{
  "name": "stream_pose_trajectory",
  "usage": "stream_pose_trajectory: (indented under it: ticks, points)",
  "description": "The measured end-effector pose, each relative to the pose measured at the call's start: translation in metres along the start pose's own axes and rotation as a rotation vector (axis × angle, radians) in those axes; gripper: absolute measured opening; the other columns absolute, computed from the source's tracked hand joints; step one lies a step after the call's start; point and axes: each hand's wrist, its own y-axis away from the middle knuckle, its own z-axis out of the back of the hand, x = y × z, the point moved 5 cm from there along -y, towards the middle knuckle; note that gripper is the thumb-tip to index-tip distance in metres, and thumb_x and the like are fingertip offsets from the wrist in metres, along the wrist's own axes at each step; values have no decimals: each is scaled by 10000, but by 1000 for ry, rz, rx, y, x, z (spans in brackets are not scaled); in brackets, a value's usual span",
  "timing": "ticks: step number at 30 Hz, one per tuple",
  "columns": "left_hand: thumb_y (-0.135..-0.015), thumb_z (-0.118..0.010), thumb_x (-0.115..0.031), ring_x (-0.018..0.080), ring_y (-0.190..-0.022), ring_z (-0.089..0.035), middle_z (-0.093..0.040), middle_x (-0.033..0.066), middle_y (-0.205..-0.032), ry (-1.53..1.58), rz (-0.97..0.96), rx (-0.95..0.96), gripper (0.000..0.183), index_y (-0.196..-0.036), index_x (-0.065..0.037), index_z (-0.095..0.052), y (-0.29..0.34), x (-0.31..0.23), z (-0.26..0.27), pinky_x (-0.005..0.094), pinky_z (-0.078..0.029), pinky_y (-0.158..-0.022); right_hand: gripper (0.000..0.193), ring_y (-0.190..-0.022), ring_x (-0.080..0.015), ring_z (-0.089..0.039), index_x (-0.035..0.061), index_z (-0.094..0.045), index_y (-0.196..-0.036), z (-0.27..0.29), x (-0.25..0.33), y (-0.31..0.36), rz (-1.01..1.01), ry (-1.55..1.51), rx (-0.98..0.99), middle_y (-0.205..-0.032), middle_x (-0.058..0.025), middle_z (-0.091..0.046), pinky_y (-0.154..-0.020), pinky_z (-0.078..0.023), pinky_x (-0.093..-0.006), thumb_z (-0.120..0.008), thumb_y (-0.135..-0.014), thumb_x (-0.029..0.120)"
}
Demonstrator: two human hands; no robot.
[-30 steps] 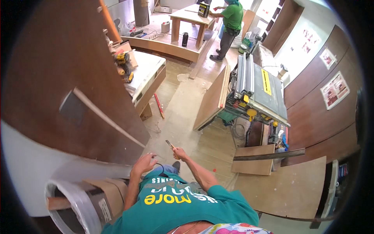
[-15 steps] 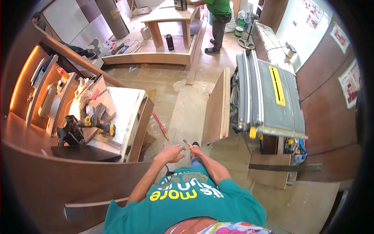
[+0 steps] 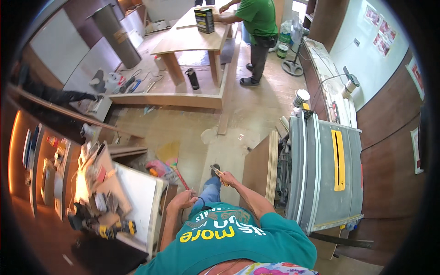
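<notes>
My right hand (image 3: 227,179) is closed round a utility knife (image 3: 220,173) with a yellowish handle, its metal blade pointing forward over my shoe. On the left, my left hand (image 3: 182,200) hangs low beside my hip with its fingers curled. Whether anything is in those fingers is hidden. A dark cord (image 3: 201,200) loops just beside them. Just past that hand ends the red handle of a broom (image 3: 181,176), whose yellow head lies farther off on the floor; touching or apart, I cannot tell.
A table saw (image 3: 321,169) stands at right, with plywood sheets (image 3: 259,165) leaning by it. At left is a white-topped bench (image 3: 137,192) with a yellow-black drill (image 3: 117,229). Ahead, a co-worker in green (image 3: 259,27) stands by a wooden table (image 3: 183,43) bearing a can.
My view has shifted forward, and the table saw and bench appear nearer. My left hand has dropped back toward my hip, its fingers now curled. The knife stays in my right hand.
</notes>
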Motion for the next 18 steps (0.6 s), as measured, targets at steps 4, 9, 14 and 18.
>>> stream_pose_trajectory:
  ticks: [4,9,14,18]
  points:
    - [-889,-644,-346,369,-980,-661,-681,243,-1051,109,82,199,446,-1168,1,-632,-116,11,74,427,-516,-859,245,-577,-147,-601,8,-582,-983,59,12,-70,-107,2,-64,-699,-72,-595,-496,-505,-303,-518,-980,245]
    - [-865,-690,-338,375,-1092,-597,-627,230,-1171,-212,-171,-106,492,-1238,-37,-580,-256,-36,225,437,-487,-925,225,-513,-165,-582,26,-567,-982,181,28,-119,-171,-191,-384,-659,-85,-577,-453,-490,-312,-533,-966,248]
    - [-856,-689,-333,382,-1110,-582,-628,211,-1170,-119,-331,-234,491,-1232,-43,-563,-368,-123,342,453,-482,-935,216,-509,-169,-570,19,-537,-1000,294,117,-132,-78,-435,-548,-684,-94,-580,-447,-492,-314,-509,-978,232]
    - [-866,-669,-362,384,-1101,-594,-631,216,-1171,-302,-322,-95,485,-1214,-34,-593,-470,-147,357,460,-484,-927,210,-526,-172,-572,15,-527,-1006,391,129,-170,-85,-439,-654,-706,-96,-585,-447,-495,-313,-501,-990,223]
